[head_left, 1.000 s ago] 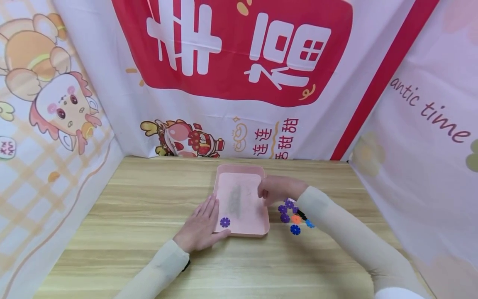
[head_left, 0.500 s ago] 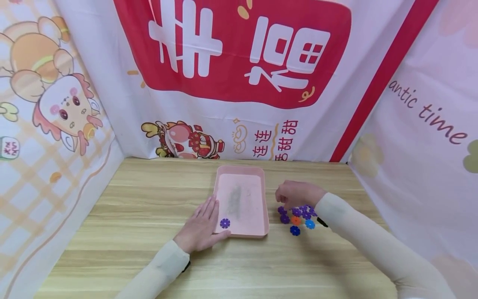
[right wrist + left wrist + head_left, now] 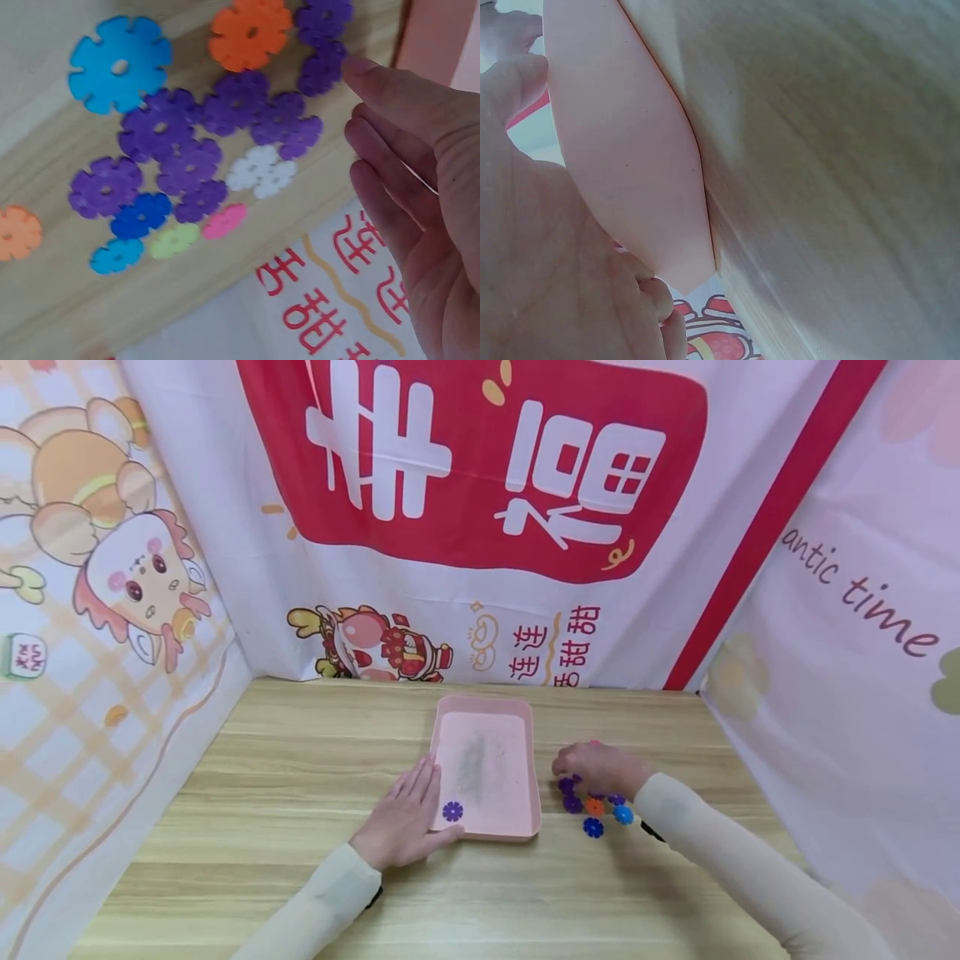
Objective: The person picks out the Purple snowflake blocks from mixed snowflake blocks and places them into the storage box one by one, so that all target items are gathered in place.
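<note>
A shallow pink tray [image 3: 498, 806] lies on the table with one purple snowflake disc [image 3: 452, 811] in its near left corner. My left hand [image 3: 405, 822] rests against the tray's left side, fingers straight; the left wrist view shows them along the tray's pink wall [image 3: 630, 142]. To the right of the tray, my right hand [image 3: 600, 767] hovers over a cluster of snowflake discs. In the right wrist view its thumb tip is close to a purple disc [image 3: 322, 69], or touching it; a gap shows between thumb and fingers, with nothing held there.
Around the purple discs lie an orange disc [image 3: 250, 34], a large light blue one [image 3: 120, 66], dark blue [image 3: 141, 215], white [image 3: 261, 171], yellow-green [image 3: 175, 240] and pink [image 3: 225, 221] ones. A printed cloth [image 3: 480, 610] hangs behind the wooden table [image 3: 315, 735].
My right hand has moved from over the tray's right edge rightward to the disc cluster, then lowered toward the discs. My left hand has stayed at the tray's side.
</note>
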Tool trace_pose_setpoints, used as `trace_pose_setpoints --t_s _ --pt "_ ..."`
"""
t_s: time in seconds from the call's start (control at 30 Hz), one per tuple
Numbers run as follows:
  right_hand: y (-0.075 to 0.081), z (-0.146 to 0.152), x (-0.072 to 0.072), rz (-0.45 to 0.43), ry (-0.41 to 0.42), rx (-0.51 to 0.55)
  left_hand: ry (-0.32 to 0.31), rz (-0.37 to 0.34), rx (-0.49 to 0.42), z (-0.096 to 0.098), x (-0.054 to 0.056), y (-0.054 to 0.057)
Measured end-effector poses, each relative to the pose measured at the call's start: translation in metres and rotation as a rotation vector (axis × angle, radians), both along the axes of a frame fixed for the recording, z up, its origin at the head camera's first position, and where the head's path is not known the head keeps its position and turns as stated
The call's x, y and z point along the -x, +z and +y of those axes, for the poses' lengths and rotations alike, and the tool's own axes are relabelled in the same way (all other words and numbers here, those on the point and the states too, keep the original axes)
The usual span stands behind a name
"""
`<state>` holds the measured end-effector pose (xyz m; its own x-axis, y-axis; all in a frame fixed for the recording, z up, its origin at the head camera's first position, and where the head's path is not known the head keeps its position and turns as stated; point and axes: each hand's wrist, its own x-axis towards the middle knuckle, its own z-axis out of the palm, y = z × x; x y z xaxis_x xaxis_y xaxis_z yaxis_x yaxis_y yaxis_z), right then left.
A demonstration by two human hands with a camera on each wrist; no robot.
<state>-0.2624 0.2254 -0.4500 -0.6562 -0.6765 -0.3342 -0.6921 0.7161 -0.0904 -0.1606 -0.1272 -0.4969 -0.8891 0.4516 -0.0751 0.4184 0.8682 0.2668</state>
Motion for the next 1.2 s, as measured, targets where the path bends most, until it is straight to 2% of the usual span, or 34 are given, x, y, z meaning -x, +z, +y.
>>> trace_pose_setpoints --t_s 0.2,0.33,0.6,0.97,1.2 --pt "-0.015 0.007 0.001 0.028 0.042 0.033 -0.009 0.008 0.004 0.0 -0.001 0.0" --pt "-0.021 0.01 0.003 0.029 0.038 0.064 -0.012 0.015 0.003 0.001 -0.001 -0.001" --pt "-0.021 0.01 0.013 -0.024 0.022 0.071 0.0 0.006 -0.001 0.002 0.0 -0.002" --pt "-0.011 -0.009 0.028 -0.16 -0.145 -0.009 -0.001 0.013 0.002 0.002 -0.001 0.001" --pt "-0.014 -0.013 0.036 -0.212 -0.239 -0.042 -0.002 0.011 0.003 0.003 -0.002 0.001"
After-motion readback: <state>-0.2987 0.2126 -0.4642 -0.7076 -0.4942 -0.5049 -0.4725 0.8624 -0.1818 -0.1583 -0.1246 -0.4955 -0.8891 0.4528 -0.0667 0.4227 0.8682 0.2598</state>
